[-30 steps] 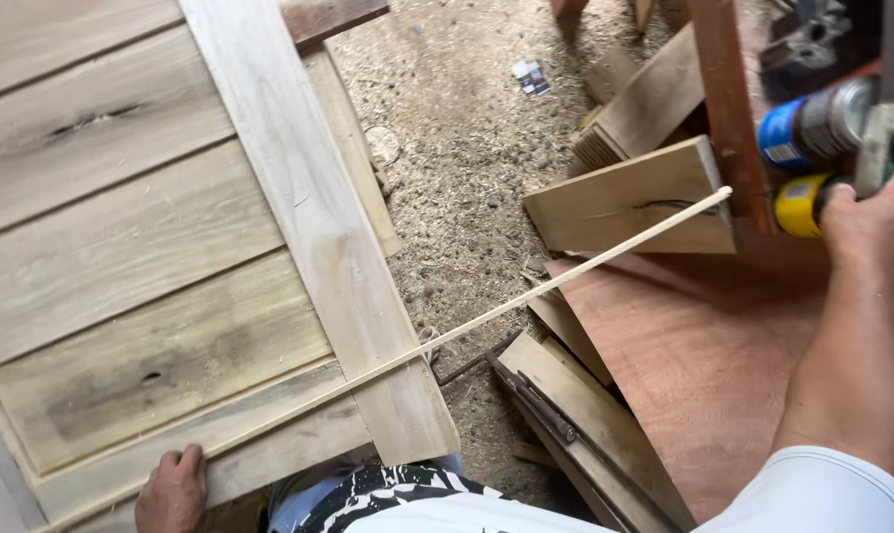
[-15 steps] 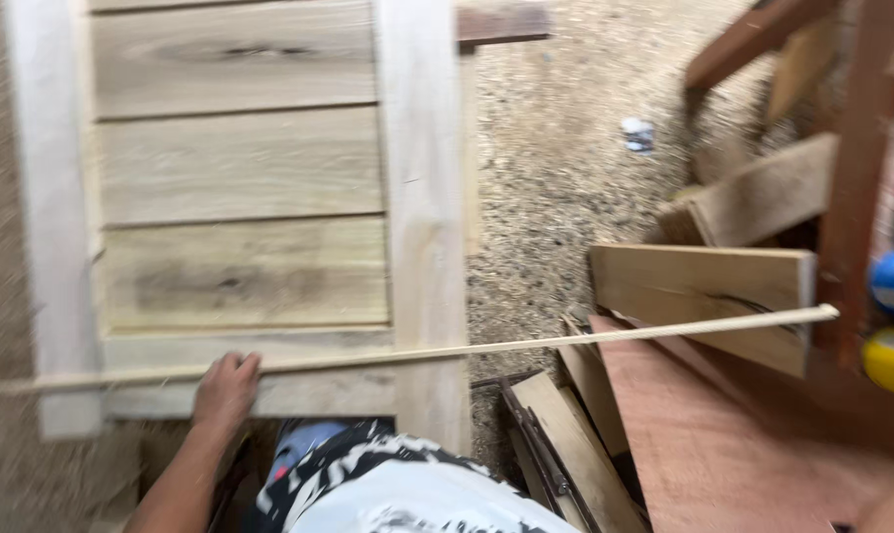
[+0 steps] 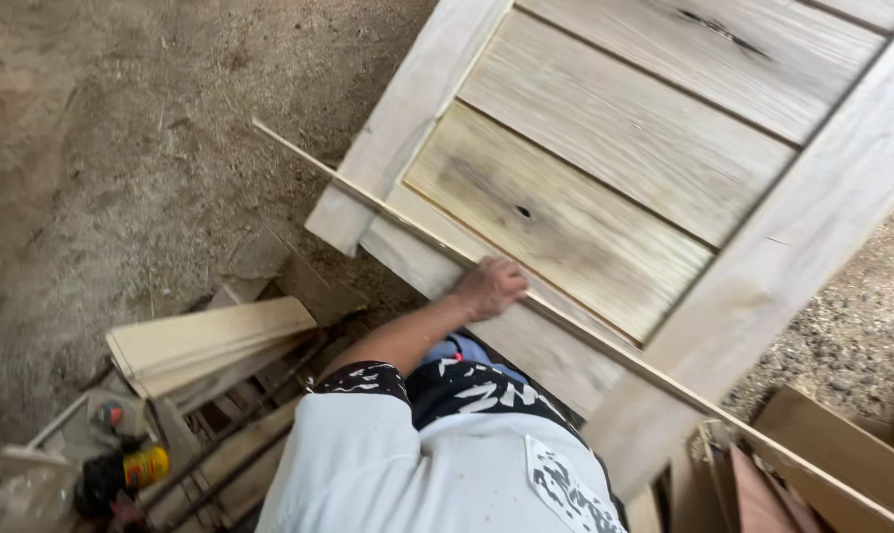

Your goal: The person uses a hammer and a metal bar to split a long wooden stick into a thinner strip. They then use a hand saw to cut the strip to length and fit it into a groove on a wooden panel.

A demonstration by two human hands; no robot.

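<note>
The left hand (image 3: pixel 490 287) lies knuckles up on the lower rail of a pale wooden door panel (image 3: pixel 605 188), fingers curled down onto a thin wooden strip (image 3: pixel 605 341) and pressing it against the rail; the strip runs slantwise from beyond the panel's corner at the upper left, under the hand, down toward the lower right edge of the view; the right hand is out of sight; the panel, framed and planked, lies tilted over a sawdust-strewn dirt floor (image 3: pixel 121 168); near the person's white shirt, at the lower left, a short stack of boards (image 3: pixel 205 341) rests on scrap wood; beside it a yellow can (image 3: pixel 146 466) sits among clutter.
</note>
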